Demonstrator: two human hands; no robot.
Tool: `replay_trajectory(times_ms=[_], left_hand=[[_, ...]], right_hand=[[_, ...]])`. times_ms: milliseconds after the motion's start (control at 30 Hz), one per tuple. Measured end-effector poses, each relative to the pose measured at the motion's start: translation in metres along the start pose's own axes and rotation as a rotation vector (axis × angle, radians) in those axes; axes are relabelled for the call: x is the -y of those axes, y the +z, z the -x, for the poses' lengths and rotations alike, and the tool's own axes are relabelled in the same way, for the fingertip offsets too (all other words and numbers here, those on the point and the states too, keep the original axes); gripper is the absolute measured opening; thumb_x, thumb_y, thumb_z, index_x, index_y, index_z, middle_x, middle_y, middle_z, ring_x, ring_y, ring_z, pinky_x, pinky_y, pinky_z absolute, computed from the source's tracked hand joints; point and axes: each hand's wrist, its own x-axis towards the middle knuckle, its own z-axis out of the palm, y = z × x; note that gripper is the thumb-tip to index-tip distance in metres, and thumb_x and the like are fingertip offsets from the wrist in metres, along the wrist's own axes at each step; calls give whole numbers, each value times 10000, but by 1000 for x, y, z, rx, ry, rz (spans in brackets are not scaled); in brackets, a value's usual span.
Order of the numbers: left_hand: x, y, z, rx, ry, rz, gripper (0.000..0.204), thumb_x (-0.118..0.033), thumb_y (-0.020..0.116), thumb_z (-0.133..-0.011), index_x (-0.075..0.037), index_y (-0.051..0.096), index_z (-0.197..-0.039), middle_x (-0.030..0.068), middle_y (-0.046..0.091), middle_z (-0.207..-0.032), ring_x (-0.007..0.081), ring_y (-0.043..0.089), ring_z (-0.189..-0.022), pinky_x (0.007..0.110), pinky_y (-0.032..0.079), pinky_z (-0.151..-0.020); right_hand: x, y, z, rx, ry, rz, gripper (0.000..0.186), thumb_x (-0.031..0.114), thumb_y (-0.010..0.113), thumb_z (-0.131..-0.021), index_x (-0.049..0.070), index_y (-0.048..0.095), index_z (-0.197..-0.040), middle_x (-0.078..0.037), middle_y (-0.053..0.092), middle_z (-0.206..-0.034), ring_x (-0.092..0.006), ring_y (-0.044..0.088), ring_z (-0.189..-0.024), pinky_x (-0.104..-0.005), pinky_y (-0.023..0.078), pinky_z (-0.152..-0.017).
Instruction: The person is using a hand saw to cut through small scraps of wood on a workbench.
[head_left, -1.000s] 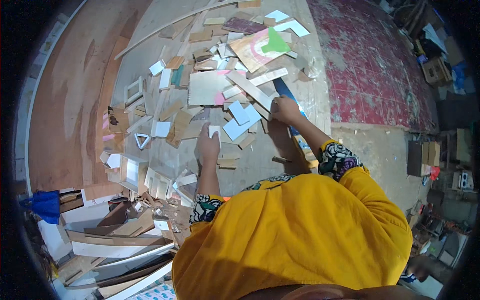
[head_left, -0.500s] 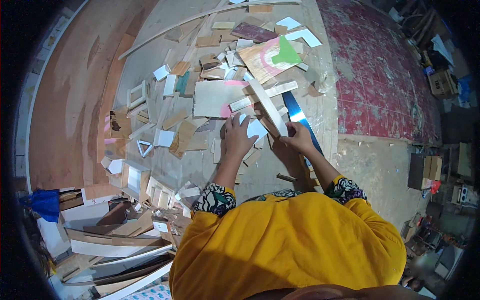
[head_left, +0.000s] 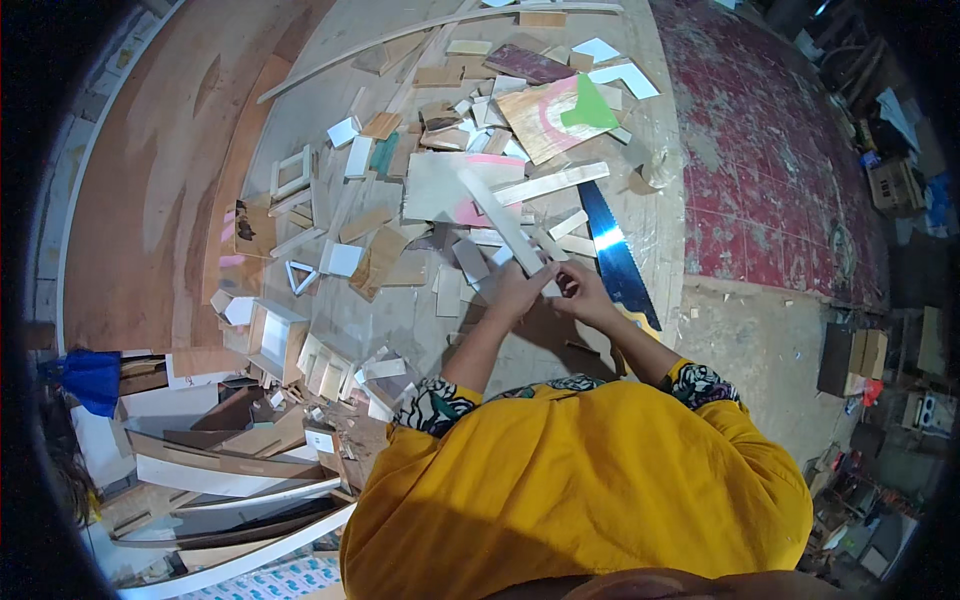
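Observation:
A pale wooden strip (head_left: 500, 222) slants away from me above the scattered offcuts, its near end between my hands. My left hand (head_left: 517, 292) is closed around the strip close to that end. Beside it, my right hand (head_left: 588, 297) has its fingers curled against the same end, the fingertips partly hidden. A hand saw (head_left: 612, 245) with a blue-shining blade lies right of the strip, its yellowish handle partly covered by my right forearm. Beyond the strip, another pale wooden batten (head_left: 555, 184) rests across a grey board with pink patches (head_left: 435, 185).
Wood offcuts and white-faced blocks (head_left: 343, 260) cover the worktable left and ahead. A board painted green and pink (head_left: 550, 120) lies farther off. Boards are piled at lower left, near a blue bag (head_left: 90, 382). Red worn flooring (head_left: 760, 150) stretches at the right.
My left hand has left a white block and moved right onto the strip's near end. The strip has shifted left and slightly nearer, with my right hand still at its end.

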Motion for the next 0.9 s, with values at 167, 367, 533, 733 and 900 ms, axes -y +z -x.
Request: replay_trajectory(times_ms=[167, 367, 533, 733, 900], left_hand=[[-7, 10, -4, -193, -242, 945, 250, -281, 502, -928, -51, 550, -1013, 88, 649, -854, 157, 616, -710, 274, 496, -643], [-23, -8, -10, -198, -93, 916, 288, -305, 466, -945, -31, 541, -990, 86, 612, -758, 168, 612, -701, 281, 489, -617], [-8, -27, -12, -226, -96, 943, 323, -314, 439, -952, -12, 550, -985, 49, 496, -639, 172, 535, -626, 292, 442, -623], [5, -52, -14, -209, 17, 962, 461, -423, 343, -967, 0, 525, -970, 21, 395, -581, 139, 409, -525, 263, 356, -549], [10, -45, -17, -152, -128, 1010, 535, -484, 307, -964, 2, 525, -918, 2, 358, -547, 121, 354, -452, 255, 321, -477]], right_hand=[[46, 17, 0, -74, -213, 175, 596, 188, 790, -646, 40, 545, -1168, -137, 584, -937, -222, 581, -724, -290, 481, -650], [25, 2, -9, 158, 272, -374, 248, 200, 767, -740, 50, 639, -890, 40, 560, -668, -53, 529, -604, -217, 412, -542], [25, -15, -36, 231, 437, -439, 201, 217, 636, -865, 46, 641, -758, 34, 556, -608, -64, 521, -539, -208, 411, -498], [-5, -77, -158, -245, 25, 459, 231, 298, 669, -769, 89, 668, -868, -98, 642, -815, -256, 627, -712, -335, 499, -665], [16, -83, -261, -283, -296, 878, 431, 354, 683, -723, 114, 615, -1076, -127, 573, -1158, -304, 548, -1058, -412, 456, -864]])
